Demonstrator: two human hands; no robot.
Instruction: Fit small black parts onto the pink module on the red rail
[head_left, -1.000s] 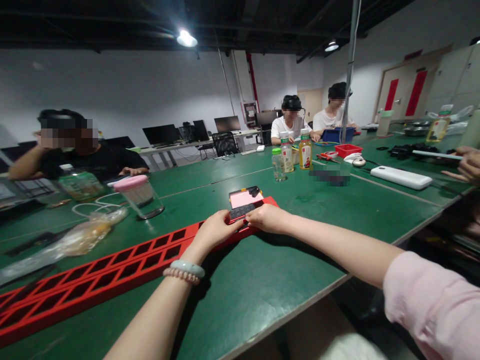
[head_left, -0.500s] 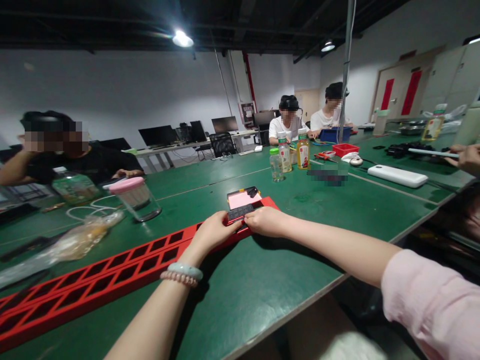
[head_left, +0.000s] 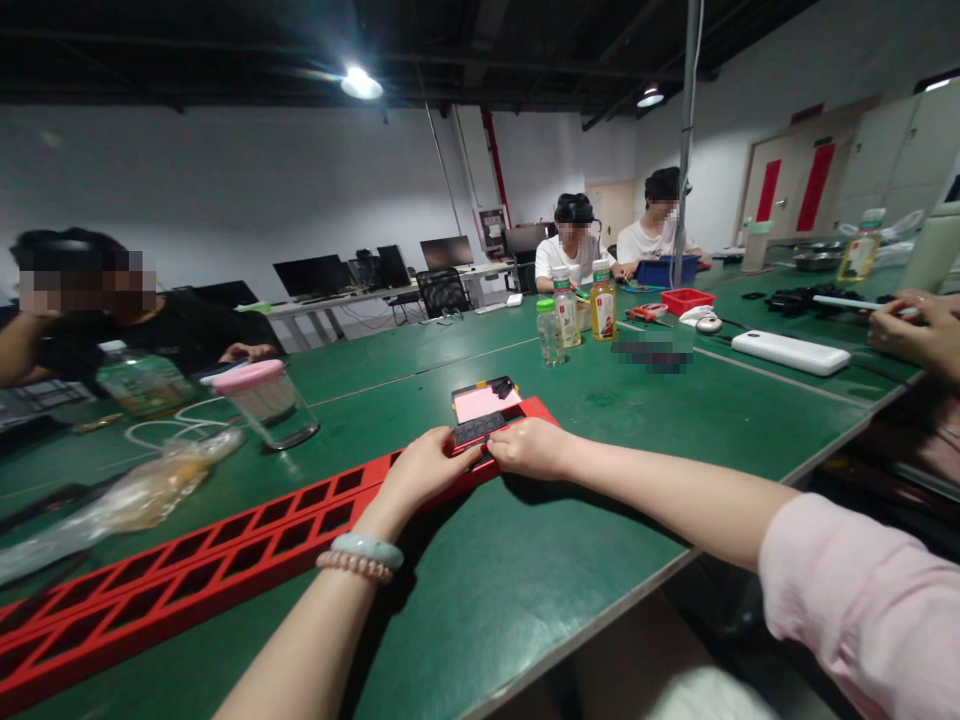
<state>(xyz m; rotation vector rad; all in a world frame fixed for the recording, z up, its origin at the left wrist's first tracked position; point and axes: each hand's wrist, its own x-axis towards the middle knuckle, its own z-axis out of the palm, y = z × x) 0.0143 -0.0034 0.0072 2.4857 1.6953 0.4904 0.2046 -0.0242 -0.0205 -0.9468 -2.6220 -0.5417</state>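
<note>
At red rack (head_left: pixel 262 583), left hand (head_left: pixel 422 468) and right hand (head_left: pixel 531 447) nearly meet, both curled inward; cannot tell if pinching.

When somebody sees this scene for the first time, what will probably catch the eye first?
Probably the long red frame, which runs across the green table from the lower left. Near its far end, the left hand and right hand meet beside a black part. A clear, pink-lidded cup stands farther left.
</note>
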